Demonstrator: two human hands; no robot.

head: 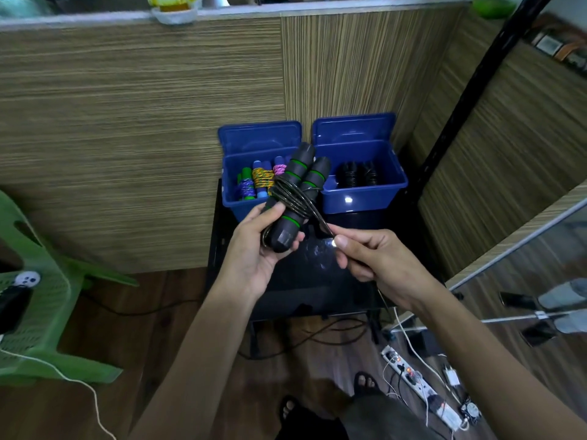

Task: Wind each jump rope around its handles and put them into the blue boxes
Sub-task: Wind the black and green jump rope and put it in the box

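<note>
left hand [254,255] grips paired handles [295,198], axis up-right | right hand [374,258] pinches cord [320,222] lower-right (taut) | blue boxes [365,198] behind

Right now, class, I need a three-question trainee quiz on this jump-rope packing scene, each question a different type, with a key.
1. True or false: the left hand grips two black handles with green bands.
2. What does the right hand pinch? A) a lid B) the black rope C) a plug
3. Which blue box holds the colourful wound ropes?

Key: 1 true; 2 B; 3 the left blue box, not the right blue box.
</note>
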